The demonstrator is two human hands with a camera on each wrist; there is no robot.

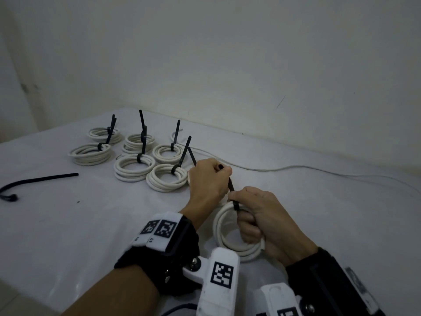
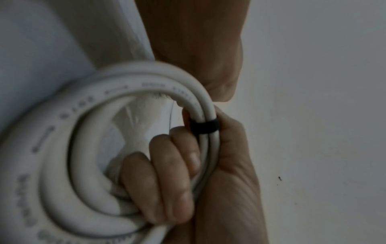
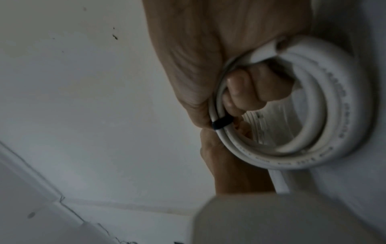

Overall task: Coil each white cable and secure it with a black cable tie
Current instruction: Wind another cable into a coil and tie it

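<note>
Cinching the tie on my white round-sheathed cable coil (image 1: 230,226), near the tabletop's front edge.

My right hand (image 1: 268,220) clamps it steady; my left hand (image 1: 208,182) pinches the thin black plastic cable tie (image 1: 231,185), probably pulling it tight.

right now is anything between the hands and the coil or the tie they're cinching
Nothing visible. The right hand grips the white coil directly, with the black cable tie already looped around it, and the left hand pinches the tie's tail with no object between.
</note>
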